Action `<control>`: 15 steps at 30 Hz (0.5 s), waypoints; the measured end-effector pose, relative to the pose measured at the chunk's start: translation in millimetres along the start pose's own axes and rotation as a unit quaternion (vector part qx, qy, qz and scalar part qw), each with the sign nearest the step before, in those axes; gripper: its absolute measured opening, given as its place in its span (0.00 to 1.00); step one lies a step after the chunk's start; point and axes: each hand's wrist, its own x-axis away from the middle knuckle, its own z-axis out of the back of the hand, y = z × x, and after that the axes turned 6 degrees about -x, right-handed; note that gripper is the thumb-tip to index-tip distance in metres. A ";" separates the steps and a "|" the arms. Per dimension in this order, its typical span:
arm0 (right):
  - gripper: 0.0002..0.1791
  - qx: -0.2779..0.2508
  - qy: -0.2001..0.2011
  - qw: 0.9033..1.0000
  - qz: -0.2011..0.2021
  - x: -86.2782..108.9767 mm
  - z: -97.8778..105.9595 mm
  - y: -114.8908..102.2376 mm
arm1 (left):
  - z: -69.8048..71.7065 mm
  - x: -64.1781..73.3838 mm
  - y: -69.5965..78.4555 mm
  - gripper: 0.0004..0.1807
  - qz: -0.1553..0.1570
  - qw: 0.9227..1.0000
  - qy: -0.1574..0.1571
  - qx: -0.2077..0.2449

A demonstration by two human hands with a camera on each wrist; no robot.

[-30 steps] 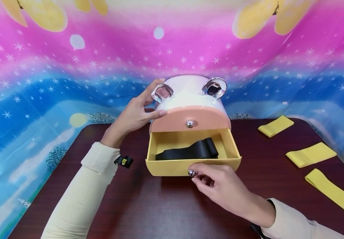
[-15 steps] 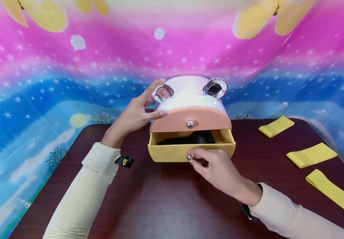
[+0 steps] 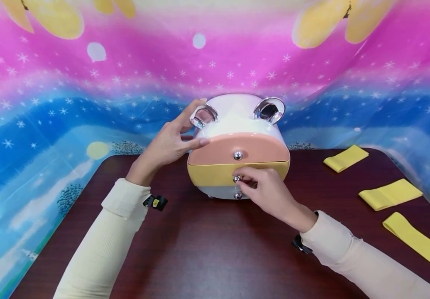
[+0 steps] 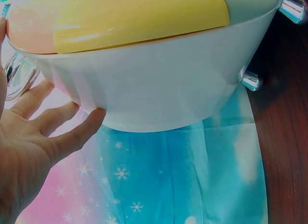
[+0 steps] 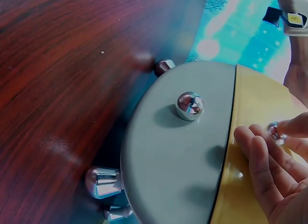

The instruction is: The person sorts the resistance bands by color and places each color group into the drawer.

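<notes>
A small white drawer box (image 3: 233,114) with silver ears stands on the table. Its peach top drawer (image 3: 215,151), yellow middle drawer (image 3: 209,175) and grey bottom drawer (image 5: 178,142) all sit flush. My right hand (image 3: 271,193) pinches the yellow drawer's round silver knob (image 3: 236,179) between thumb and forefinger. The black band inside is hidden behind the drawer front. My left hand (image 3: 168,143) steadies the box at its upper left, thumb on the front edge. In the left wrist view, the nearly straight fingers (image 4: 82,130) rest their tips against the white side.
Three yellow fabric-like loop bands lie flat along the right of the dark wooden table (image 3: 200,257): a far one (image 3: 345,158), a middle one (image 3: 390,194) and a near one (image 3: 418,243). A colourful printed cloth (image 3: 144,54) hangs behind the table.
My right hand has pushed the yellow drawer away from me until it shut, covering the black band. The grey drawer below has come into view. My left hand has stayed in place.
</notes>
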 end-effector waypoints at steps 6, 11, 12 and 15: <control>0.10 -0.002 0.002 1.000 0.004 2.0 0.4 1.3 | -0.2 -0.6 2.3 0.50 0.011 1.000 0.000 0.007; 0.10 0.014 0.003 1.000 0.012 1.3 0.5 1.5 | -0.2 -1.2 1.8 0.52 0.018 1.000 0.000 0.009; 0.10 0.018 0.001 1.000 0.018 0.8 0.9 1.4 | -0.3 -1.2 1.5 0.52 0.017 1.000 0.000 0.007; 0.10 0.028 -0.006 0.999 0.032 -0.8 2.5 2.5 | -0.6 -1.0 1.7 0.52 0.015 1.000 -0.001 0.005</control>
